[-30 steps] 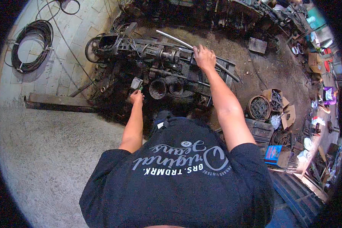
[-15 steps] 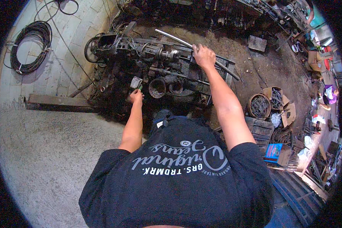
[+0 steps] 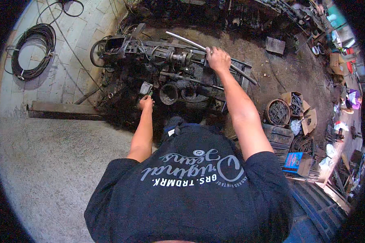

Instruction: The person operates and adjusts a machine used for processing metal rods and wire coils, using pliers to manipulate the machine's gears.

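Note:
My right hand [image 3: 219,60] is closed over a long metal rod [image 3: 185,41] that lies slantwise across the right end of a dark, greasy machine [image 3: 154,50]. The rod sticks out on both sides of the hand. My left hand [image 3: 146,103] is at the machine's near side, fingers bent against a small green part [image 3: 151,93] below a small grey box [image 3: 146,87]. Its fingertips are partly hidden, so their exact grip is unclear. To the right of that hand are two round, cup-like openings [image 3: 168,94] holding dark grit. A shiny round chuck-like piece [image 3: 181,59] sits mid-machine.
A coil of black cable [image 3: 48,42] lies at far left, near a steel beam [image 3: 65,110]. At right stand a round basket of metal pieces [image 3: 278,101], cardboard boxes [image 3: 309,121] and a blue box [image 3: 293,163]. A block [image 3: 275,45] lies beyond. Another person [image 3: 354,99] is at far right.
Both hands keep almost the same places. The fingers of my left hand now cover more of the green part.

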Demonstrator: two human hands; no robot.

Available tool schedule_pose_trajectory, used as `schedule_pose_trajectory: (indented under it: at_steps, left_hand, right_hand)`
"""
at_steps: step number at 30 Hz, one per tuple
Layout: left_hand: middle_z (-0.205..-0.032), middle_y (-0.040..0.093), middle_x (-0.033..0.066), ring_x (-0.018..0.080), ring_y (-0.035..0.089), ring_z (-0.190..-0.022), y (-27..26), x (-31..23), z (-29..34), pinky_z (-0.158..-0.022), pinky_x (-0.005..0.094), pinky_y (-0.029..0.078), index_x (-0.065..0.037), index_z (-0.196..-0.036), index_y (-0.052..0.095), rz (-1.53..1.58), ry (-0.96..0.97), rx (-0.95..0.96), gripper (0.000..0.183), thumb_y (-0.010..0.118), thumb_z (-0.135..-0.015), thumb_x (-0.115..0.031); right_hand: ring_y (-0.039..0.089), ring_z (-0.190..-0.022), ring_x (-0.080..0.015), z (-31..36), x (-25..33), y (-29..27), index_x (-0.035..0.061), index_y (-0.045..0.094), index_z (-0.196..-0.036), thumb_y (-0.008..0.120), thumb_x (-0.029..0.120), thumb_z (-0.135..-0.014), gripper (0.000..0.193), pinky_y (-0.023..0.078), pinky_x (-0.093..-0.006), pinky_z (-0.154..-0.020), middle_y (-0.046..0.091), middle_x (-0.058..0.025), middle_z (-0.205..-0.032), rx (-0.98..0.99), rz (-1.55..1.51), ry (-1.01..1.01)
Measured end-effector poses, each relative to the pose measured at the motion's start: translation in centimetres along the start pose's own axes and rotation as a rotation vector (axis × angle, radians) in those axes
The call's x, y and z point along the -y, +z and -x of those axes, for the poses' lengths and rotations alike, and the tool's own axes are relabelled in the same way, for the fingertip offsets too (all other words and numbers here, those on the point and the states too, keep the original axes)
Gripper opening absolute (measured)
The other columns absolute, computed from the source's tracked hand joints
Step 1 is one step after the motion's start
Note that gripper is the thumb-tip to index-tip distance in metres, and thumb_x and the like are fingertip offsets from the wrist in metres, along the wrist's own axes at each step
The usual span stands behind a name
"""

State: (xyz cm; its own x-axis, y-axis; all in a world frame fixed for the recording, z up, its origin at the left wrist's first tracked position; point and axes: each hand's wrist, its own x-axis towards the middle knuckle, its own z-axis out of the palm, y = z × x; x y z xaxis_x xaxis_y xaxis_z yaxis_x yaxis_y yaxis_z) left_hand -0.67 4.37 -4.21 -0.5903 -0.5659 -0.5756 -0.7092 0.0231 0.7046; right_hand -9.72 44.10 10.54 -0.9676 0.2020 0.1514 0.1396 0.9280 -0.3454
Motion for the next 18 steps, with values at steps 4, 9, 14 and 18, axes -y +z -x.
schedule_pose_trajectory:
  at_steps: [4, 9, 14, 18]
  left_hand:
    - [-0.073, 0.063, 0.0037, 0.0132, 0.06, -0.054, 0.2, 0.1, -0.1, -0.044, 0.0262, 0.045, -0.008, -0.116, 0.06, -0.016, 0.008, -0.017, 0.027, 0.061, -0.09, -0.018]
    - [-0.069, 0.062, 0.0036, 0.0134, 0.06, -0.053, 0.2, 0.5, -0.8, -0.042, 0.0266, 0.044, -0.009, -0.115, 0.06, -0.004, 0.009, -0.006, 0.026, 0.061, -0.09, -0.017]
    - [-0.07, 0.062, 0.0047, 0.0154, 0.059, -0.052, 0.2, 0.5, -0.9, -0.041, 0.0274, 0.043, -0.008, -0.115, 0.059, 0.021, -0.012, -0.019, 0.025, 0.06, -0.091, -0.016]
    - [-0.071, 0.062, 0.0053, 0.0161, 0.059, -0.052, 0.4, -0.1, -0.2, -0.04, 0.0276, 0.043, -0.008, -0.116, 0.058, 0.017, -0.003, 0.0, 0.027, 0.059, -0.091, -0.015]
  right_hand:
    - [0.063, -0.097, -0.0338, 0.1, -0.4, 0.2, 0.0089, 0.063, -0.11, 0.036, 0.051, -0.095, 0.052, 0.046, -0.0454, -0.089, 0.065, -0.0172, -0.103, -0.02, -0.018, 0.015]
    - [0.062, -0.099, -0.0338, 0.2, -0.1, 0.1, 0.0087, 0.063, -0.113, 0.035, 0.052, -0.095, 0.054, 0.045, -0.0445, -0.092, 0.065, -0.0171, -0.104, -0.038, -0.019, 0.02]
    - [0.062, -0.099, -0.0333, 0.2, -0.4, 0.0, 0.0109, 0.064, -0.108, 0.038, 0.051, -0.094, 0.049, 0.047, -0.0449, -0.088, 0.066, -0.0161, -0.102, -0.037, -0.03, 0.01]
    - [0.062, -0.098, -0.0333, 0.3, -0.7, 0.0, 0.0105, 0.064, -0.106, 0.038, 0.05, -0.094, 0.049, 0.047, -0.0452, -0.087, 0.066, -0.0164, -0.101, -0.05, -0.032, 0.023]
